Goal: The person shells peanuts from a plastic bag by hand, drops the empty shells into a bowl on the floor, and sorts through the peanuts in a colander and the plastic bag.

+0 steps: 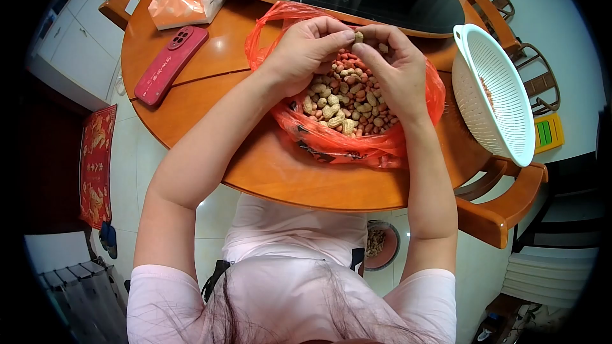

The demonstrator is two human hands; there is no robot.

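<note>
A red plastic bag (299,134) lies open on the wooden table, filled with unshelled peanuts (331,111) and loose reddish kernels (376,121). Over its far part, my left hand (312,48) is closed, thumb and forefinger pinched together beside a peanut (358,37). That peanut sits between the fingertips of my right hand (395,64), which is also closed. The two hands' fingertips nearly meet. Whether anything is inside my left hand's pinch is too small to tell.
The round table (287,185) holds a red phone (171,65) and an orange-white tissue pack (186,3) at left. A white colander (494,95) stands at the right edge. Behind the bag is a dark glossy panel (408,0). A bowl with shells (386,248) is on the floor.
</note>
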